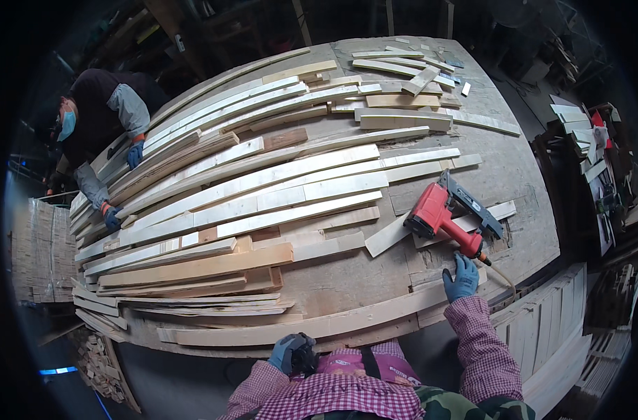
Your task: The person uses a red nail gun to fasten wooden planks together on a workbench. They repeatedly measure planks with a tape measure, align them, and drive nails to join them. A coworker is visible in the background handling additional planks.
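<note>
Dim workshop; broad wooden table (pixel 347 280); dark shelving (pixel 221 31) beyond (details lost in shadow).

Right hand (pixel 462 281) stretched out, left hand (pixel 285 353) close in.

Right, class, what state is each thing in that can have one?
Nail gun: set down, hose connected
Right hand: open, gloved
Left hand: gloved, grip unclear
Near board: lying lengthwise along table
Wood strips: laid in rows, some askew
Co-worker's hands: gloved, on wood strips

Woodworking workshop, wooden planks (pixel 277 201), broad workbench (pixel 518 185), red nail gun (pixel 431 208)
</note>
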